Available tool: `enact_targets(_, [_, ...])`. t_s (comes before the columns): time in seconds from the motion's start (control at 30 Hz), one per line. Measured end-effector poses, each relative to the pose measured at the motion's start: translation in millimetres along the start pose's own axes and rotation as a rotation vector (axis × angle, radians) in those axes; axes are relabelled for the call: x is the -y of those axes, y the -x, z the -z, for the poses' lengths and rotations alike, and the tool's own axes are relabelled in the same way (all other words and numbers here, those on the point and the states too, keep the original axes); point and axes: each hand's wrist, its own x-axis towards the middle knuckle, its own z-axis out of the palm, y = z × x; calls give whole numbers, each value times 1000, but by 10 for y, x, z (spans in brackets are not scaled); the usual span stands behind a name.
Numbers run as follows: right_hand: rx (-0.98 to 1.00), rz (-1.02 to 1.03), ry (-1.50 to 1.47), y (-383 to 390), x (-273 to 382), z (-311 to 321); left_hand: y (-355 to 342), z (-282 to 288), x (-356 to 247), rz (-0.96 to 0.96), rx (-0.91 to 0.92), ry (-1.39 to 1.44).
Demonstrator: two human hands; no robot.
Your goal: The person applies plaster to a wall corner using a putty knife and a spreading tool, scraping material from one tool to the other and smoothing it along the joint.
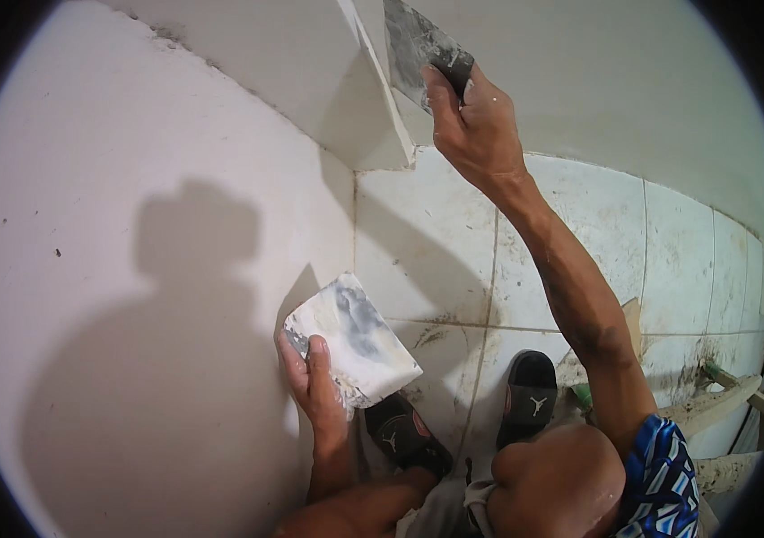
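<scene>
My right hand reaches up and grips a putty knife with a wide, putty-smeared blade. The blade is close to the white edge of a wall corner; whether it touches cannot be told. Low on the left, my left hand is closed around one side of a flat, squarish plate. Across the plate lies white putty with grey streaks, and some crusted bits sit along its lower edge.
A white wall with my shadow on it rises at the left. Dirty white floor tiles stretch ahead of my feet, which wear black slides. Rough wooden pieces are at the right, by my right elbow.
</scene>
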Motion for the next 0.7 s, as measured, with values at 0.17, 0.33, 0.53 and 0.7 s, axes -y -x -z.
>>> enact_targets(0.17, [-62,111,57,-118,23,-95,8,11,25,-17,-30,-24])
enact_targets(0.33, [-83,199,147,-193,114,-336,-13,10,23,-39,-2,-12])
enact_targets(0.53, [-172,342,229,-46,220,-475,-14,-33,-27,-53,41,-14])
enact_targets(0.7, [124,60,117,117,365,-28,-19,6,-23,-77,20,-23])
